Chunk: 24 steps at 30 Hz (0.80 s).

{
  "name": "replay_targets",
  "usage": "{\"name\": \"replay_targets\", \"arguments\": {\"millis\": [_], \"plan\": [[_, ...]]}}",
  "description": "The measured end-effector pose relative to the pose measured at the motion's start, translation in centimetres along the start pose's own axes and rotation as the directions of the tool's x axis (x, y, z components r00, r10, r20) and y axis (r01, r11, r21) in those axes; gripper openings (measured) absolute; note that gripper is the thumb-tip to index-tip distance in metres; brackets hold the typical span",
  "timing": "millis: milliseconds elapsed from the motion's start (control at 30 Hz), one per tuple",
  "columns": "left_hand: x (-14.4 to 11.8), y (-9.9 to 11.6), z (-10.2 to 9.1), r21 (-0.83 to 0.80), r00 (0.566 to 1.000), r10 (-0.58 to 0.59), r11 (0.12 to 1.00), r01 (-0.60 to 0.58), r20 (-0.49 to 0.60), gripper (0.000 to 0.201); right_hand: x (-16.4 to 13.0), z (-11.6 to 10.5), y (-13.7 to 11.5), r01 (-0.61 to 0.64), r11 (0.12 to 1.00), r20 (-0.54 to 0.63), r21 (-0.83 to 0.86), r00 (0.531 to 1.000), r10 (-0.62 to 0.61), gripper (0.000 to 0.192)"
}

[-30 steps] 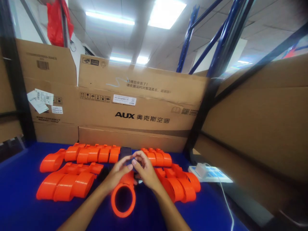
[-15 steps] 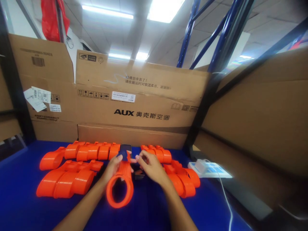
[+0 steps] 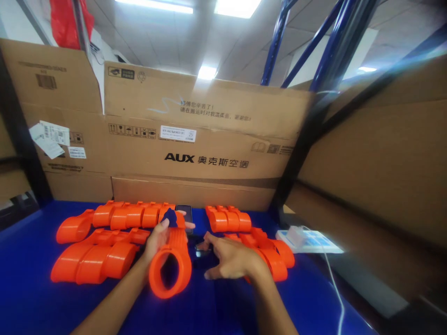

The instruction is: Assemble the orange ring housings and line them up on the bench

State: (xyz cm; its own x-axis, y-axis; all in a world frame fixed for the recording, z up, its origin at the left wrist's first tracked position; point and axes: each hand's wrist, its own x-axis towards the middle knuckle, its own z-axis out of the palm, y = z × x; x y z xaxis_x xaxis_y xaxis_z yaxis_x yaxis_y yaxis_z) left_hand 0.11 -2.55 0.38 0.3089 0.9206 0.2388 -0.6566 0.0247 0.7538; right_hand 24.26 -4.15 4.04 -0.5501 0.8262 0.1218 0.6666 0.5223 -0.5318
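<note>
My left hand (image 3: 158,238) is closed around an orange plastic piece (image 3: 179,243) whose large open ring hangs toward me. A dark blue part (image 3: 171,217) sits at its upper end, by my left thumb. To the right, my right hand (image 3: 230,256) is low over the table, thumb and fingers apart. Its fingertips are beside a small dark object with a shiny spot (image 3: 201,252), too unclear to name. Whether the fingers touch it cannot be made out.
Rows of similar orange pieces stand at the left (image 3: 94,260) and right (image 3: 228,219) on the blue table surface (image 3: 146,311). A phone-like dark slab (image 3: 185,215) lies behind my left hand. A power strip (image 3: 314,242) with a white cable is at right; a cardboard panel (image 3: 195,186) closes the back.
My right hand has left the upper end of the orange piece and moved down and right toward the dark object. The left hand keeps its hold, shifted slightly left.
</note>
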Motion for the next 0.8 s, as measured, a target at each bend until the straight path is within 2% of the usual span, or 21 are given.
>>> {"name": "replay_targets", "arguments": {"millis": [133, 300, 500, 800], "plan": [[0.0, 0.0, -0.2, 0.000, 0.999, 0.003, 1.000, -0.003, -0.042, 0.056, 0.3, 0.2, -0.2, -0.004, 0.999, -0.022, -0.044, 1.000, 0.003, 0.040], [0.1, 0.2, 0.1, -0.035, 0.999, 0.005, 0.999, -0.006, -0.036, 0.054, 0.6, 0.0, -0.3, 0.006, 1.000, -0.071, -0.031, 0.997, -0.008, 0.026], [0.0, 0.7, 0.8, -0.002, 0.998, 0.000, 1.000, 0.000, -0.066, 0.058, 1.1, 0.0, -0.3, -0.068, 0.996, -0.122, -0.064, 0.991, 0.060, 0.010], [0.2, 0.4, 0.3, 0.013, 0.999, 0.033, 0.999, -0.032, -0.034, 0.054, 1.5, 0.2, 0.1, -0.122, 0.988, -0.174, -0.092, 0.979, 0.104, 0.022]]}}
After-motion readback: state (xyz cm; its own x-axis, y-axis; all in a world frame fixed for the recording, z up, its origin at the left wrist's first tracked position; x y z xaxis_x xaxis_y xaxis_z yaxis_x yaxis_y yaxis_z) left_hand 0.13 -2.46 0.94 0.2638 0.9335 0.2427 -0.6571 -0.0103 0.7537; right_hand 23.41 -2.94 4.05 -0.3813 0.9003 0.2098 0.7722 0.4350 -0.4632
